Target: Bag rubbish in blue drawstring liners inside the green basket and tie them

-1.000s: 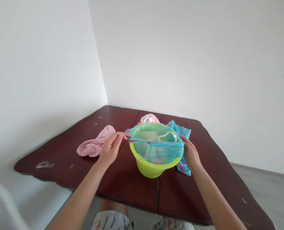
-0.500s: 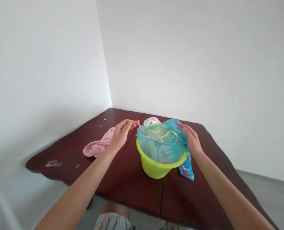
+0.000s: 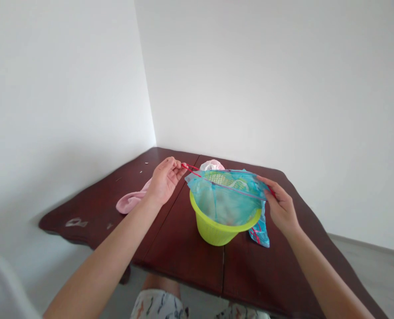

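Note:
A translucent blue drawstring bag (image 3: 223, 204) lines a lime-green plastic basket (image 3: 216, 233), its mouth pulled up above the rim. My left hand (image 3: 168, 179) is closed on the bag's red drawstring (image 3: 192, 170), stretched out to the left of the basket. On the other side my right hand (image 3: 279, 204) grips the bag's right edge, with a bit of red string showing at the fingers. Something white and pale lies inside the basket, blurred through the plastic.
A pink cloth (image 3: 132, 201) lies on the dark wooden table (image 3: 190, 266) left of the basket. Behind the basket sits a white and pink bundle (image 3: 212, 165). Another folded blue bag with red strings (image 3: 259, 234) rests at the right. White walls (image 3: 250, 88) stand behind.
My hands have moved apart, the left drawing the red string out to the left and the right shifting right. The bag's mouth is now stretched flatter and narrower over the basket.

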Tool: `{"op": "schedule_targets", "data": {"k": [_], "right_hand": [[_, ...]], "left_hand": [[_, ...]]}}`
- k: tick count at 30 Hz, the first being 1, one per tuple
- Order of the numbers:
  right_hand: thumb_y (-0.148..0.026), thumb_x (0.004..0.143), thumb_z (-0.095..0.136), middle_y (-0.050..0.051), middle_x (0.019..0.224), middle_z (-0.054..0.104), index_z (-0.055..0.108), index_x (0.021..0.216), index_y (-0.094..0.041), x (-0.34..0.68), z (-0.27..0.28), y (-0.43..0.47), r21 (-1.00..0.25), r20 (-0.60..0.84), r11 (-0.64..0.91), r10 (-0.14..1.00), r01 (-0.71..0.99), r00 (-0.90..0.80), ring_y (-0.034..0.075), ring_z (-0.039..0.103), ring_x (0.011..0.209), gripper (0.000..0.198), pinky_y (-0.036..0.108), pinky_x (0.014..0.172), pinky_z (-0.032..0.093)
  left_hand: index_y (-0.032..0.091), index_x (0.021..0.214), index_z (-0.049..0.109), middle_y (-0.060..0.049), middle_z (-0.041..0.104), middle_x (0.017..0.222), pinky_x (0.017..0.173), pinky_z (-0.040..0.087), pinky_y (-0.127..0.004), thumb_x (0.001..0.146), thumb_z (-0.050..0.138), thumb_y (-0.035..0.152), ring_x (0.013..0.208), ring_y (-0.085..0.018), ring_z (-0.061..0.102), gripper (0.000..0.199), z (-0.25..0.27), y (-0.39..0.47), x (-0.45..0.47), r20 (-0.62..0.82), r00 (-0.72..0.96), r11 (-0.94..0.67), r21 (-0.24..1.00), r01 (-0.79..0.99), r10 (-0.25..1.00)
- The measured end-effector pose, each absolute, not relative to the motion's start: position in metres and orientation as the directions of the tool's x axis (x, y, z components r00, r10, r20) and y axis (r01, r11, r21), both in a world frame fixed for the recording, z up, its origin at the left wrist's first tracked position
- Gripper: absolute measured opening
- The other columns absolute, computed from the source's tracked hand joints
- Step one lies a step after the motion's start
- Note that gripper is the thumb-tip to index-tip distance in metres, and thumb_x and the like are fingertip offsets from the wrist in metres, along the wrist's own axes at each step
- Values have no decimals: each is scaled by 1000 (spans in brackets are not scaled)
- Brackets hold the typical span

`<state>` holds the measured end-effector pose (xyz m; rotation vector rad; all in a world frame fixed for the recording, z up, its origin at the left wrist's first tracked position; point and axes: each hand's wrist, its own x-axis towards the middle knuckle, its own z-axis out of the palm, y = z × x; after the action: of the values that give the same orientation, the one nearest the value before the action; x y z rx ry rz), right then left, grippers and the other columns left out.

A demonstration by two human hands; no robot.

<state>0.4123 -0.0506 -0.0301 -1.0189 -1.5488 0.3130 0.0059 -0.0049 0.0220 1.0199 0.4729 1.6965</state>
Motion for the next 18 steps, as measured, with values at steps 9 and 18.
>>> {"op": "schedule_targets", "data": {"k": [9, 18], "right_hand": [[-32, 119, 58, 9, 161, 79, 73, 162, -34, 403, -31, -96, -624, 697, 605, 717, 495, 2, 30, 69, 157, 45, 61, 139, 48], [-36, 108, 68, 7, 109, 76, 78, 109, -27, 425, -24, -136, -695, 621, 386, 747, 606, 236, 25, 73, 100, 13, 39, 89, 60]], "left_hand": [[24, 104, 63, 6, 59, 94, 80, 61, -22, 84, 106, 46, 80, -9, 62, 52, 27, -41, -1, 404, -13, -400, 900, -176, 915], [27, 102, 76, -1, 73, 85, 72, 43, -34, 113, 66, 59, 76, -22, 66, 36, 18, -89, -47, 119, 332, -338, 570, 749, 936]]}}
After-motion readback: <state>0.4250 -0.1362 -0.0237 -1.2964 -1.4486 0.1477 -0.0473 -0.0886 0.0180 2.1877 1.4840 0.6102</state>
